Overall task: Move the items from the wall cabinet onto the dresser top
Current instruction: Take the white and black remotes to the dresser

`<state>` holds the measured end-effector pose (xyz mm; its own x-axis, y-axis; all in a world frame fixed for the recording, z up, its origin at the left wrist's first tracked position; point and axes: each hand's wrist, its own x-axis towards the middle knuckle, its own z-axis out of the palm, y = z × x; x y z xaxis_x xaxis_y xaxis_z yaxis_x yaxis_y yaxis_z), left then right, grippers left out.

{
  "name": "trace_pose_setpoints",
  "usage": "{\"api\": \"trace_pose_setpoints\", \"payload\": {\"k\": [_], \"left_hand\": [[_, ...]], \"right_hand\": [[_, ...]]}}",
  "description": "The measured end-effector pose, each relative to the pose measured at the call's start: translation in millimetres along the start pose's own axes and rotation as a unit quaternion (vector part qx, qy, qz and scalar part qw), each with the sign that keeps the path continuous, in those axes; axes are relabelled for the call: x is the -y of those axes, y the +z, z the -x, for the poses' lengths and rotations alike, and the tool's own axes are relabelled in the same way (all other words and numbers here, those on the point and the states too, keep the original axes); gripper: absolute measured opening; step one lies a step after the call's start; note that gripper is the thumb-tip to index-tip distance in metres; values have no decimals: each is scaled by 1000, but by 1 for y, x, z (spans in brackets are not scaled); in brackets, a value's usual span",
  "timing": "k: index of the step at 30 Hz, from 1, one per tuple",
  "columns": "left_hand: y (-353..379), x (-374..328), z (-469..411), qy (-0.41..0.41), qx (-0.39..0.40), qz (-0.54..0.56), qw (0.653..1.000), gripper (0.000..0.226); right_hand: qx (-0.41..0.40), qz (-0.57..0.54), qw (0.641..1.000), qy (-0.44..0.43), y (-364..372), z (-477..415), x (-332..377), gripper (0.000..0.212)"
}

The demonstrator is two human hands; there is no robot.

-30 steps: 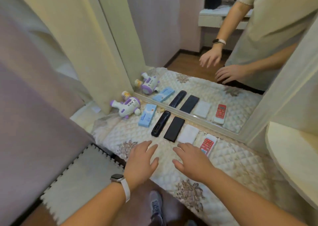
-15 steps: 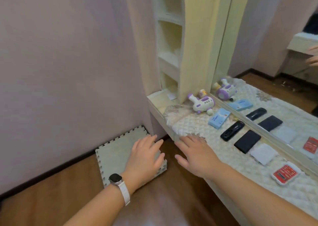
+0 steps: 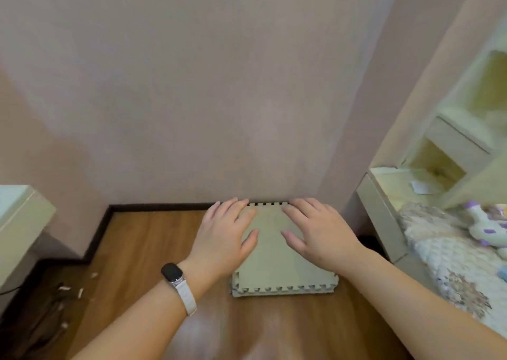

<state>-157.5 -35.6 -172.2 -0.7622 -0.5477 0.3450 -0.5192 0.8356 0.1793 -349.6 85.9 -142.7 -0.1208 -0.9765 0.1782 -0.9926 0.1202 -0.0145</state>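
both hands are stretched forward at the centre of the frame, palms down, holding nothing. the left hand (image 3: 225,239), with one dark smartwatch (image 3: 172,273) on a white band at its wrist, has its fingers straight and slightly spread. the right hand (image 3: 321,236) lies the same way. both sit over a stack of grey-green interlocking foam mats (image 3: 277,272) on the wooden floor (image 3: 153,239); whether they touch it cannot be told. the stack's near edge shows two rows of teeth, and its far edge meets the skirting board.

the dresser (image 3: 378,217) is at the right edge, covered by a quilted cloth (image 3: 450,255). on the cloth lies one white-and-purple toy plane (image 3: 485,228), partly cut off. its long axis runs from upper left to lower right, with a purple-tipped end pointing to the upper left. a sliver of one blue item (image 3: 503,276) shows below it.

the wall cabinet (image 3: 461,143) is at the upper right, with two open compartments visible; their contents are too blurred to tell. one white paper scrap (image 3: 422,186) lies on the pale surface beneath it.
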Motion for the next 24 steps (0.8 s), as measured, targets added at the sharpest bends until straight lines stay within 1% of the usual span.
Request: {"api": "trace_pose_setpoints", "payload": {"k": [7,13,16,18,24], "left_hand": [[-27,66,15,-93,-21,-2,995,47],[-35,103,5,-177,-1,-73,982,47],[-48,114,-6,-234,-1,-99,967,47],[-59,120,-15,-272,-5,-132,953,46],[-92,133,-21,-358,-14,-211,909,46]], "right_hand": [[-4,-15,996,-93,8,-80,41,50],[-13,-45,981,-189,28,-155,51,49],[-10,-70,967,-246,34,-199,56,51],[-24,-79,956,-283,33,-228,60,51],[-45,-118,913,-387,26,-301,91,53]]}}
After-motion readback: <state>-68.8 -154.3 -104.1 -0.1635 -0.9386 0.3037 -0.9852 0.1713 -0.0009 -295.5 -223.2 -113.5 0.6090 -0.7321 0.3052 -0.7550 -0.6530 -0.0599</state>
